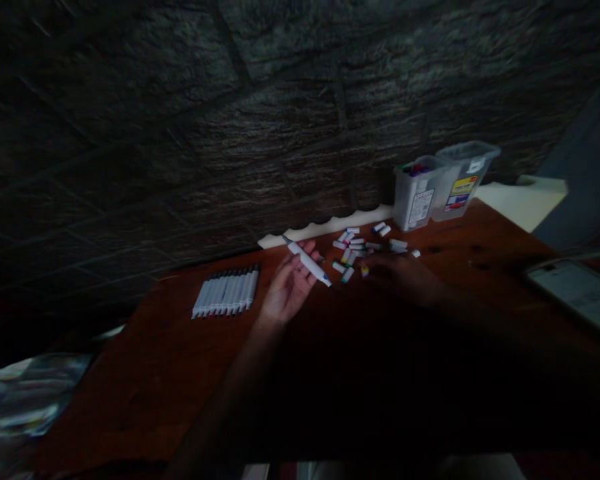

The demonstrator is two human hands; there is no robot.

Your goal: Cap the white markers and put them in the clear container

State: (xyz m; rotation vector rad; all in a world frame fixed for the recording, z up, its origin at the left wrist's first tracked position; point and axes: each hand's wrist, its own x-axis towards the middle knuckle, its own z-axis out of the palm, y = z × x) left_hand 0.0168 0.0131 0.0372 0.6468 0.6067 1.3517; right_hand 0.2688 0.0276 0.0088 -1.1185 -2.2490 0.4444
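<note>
My left hand, palm up, is closed round a white double-ended marker. The marker lies slantwise across the fingers, its dark end up and left and its blue-tinged tip down and right. My right hand reaches over the right side of a scatter of loose marker caps. Its fingertips are bent in at a white cap with a yellow end and appear to pinch it; deep shadow blurs the contact. Left of my left hand, a row of white markers lies side by side on the table.
Two clear plastic containers stand at the back right, the left one with coloured pieces inside. A pale wavy-edged strip runs along the dark stone wall. A phone-like device lies at the right of the wooden table.
</note>
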